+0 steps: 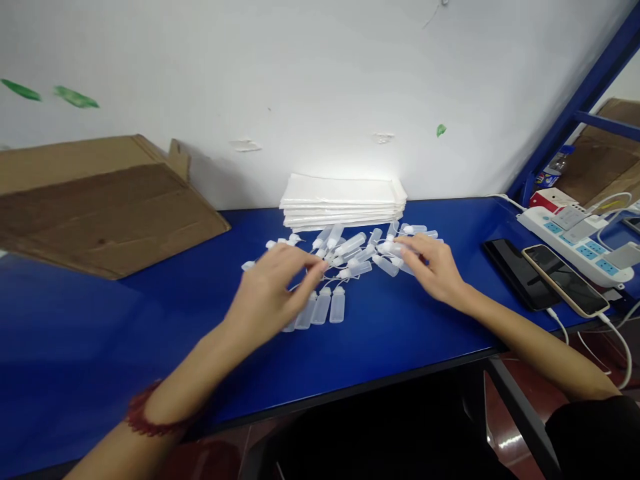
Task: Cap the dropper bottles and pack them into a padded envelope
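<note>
Small translucent plastic squeeze bottles (350,245) with thin white strands at their caps lie in a loose heap on the blue table (400,347). Several more bottles (337,305) form a row in front of the heap, partly covered by my left hand (273,287). That hand's thumb and forefinger are pinched together above the row; whatever is between them is too small to make out. On the heap's right side, my right hand (435,267) has its fingertips closed on a squeeze bottle (391,247). White caps (295,238) show behind my left hand.
Behind the heap, a stack of white padded sleeves (345,193) rests against the wall. A cardboard box (100,207) stands at left. At right lie a black phone (520,273), a second phone (565,279), cables and a power strip (575,243).
</note>
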`<state>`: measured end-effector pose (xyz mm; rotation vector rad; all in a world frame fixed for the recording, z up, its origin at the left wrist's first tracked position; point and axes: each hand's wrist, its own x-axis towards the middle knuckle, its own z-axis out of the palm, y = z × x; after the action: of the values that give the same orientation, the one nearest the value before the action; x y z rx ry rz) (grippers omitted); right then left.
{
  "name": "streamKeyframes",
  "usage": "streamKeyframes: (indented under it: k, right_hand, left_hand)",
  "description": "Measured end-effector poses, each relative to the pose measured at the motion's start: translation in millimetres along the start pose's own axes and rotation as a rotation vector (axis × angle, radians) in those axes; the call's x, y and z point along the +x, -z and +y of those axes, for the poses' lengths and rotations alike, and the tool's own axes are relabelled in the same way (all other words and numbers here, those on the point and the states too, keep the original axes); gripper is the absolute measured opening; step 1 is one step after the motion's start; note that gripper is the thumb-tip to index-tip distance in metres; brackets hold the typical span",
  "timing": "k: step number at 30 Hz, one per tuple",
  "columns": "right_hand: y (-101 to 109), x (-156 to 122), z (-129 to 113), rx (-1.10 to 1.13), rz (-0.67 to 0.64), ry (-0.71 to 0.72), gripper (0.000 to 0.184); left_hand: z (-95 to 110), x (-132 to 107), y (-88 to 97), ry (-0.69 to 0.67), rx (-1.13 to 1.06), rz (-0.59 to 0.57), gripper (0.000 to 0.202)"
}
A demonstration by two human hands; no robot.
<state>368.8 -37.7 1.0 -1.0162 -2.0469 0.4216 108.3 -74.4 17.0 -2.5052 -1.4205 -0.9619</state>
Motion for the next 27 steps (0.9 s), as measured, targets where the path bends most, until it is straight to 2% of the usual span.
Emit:
streamKeyframes:
  k: [1, 4, 9, 12, 19, 27]
  right_hand:
    - [-0.4, 2.7, 8.0, -0.052, 0.027, -0.016, 0.034]
    - [-4.1, 8.4, 26.8, -0.186, 0.009, -0.026, 0.038]
    - [-13.9, 9.1, 37.4, -0.231, -0.036, 0.010, 0.042]
    - [-16.7, 7.6, 37.7, -0.228, -0.044, 0.023, 0.043]
    - [-17.9, 5.1, 36.8, -0.233, -0.054, 0.068, 0.041]
    - [-20.0, -2.7, 15.0, -0.495, -0.132, 0.181, 0.028]
  left_hand:
    - [-9.8, 1.5, 4.3, 0.083, 0.075, 0.011, 0.027]
    - [-39.9, 3.8, 15.4, 0.331, 0.304, -0.127, 0.028]
    - [-73.0, 3.9, 28.3, 0.469, 0.398, -0.181, 0.030]
    - [-81.0, 4.2, 33.8, 0.563, 0.440, -0.238, 0.034]
    - [-94.1, 3.1, 40.1, 0.686, 0.513, -0.472, 0.038]
    - [-100.8, 1.6, 27.3, 0.773, 0.509, -0.625, 0.044]
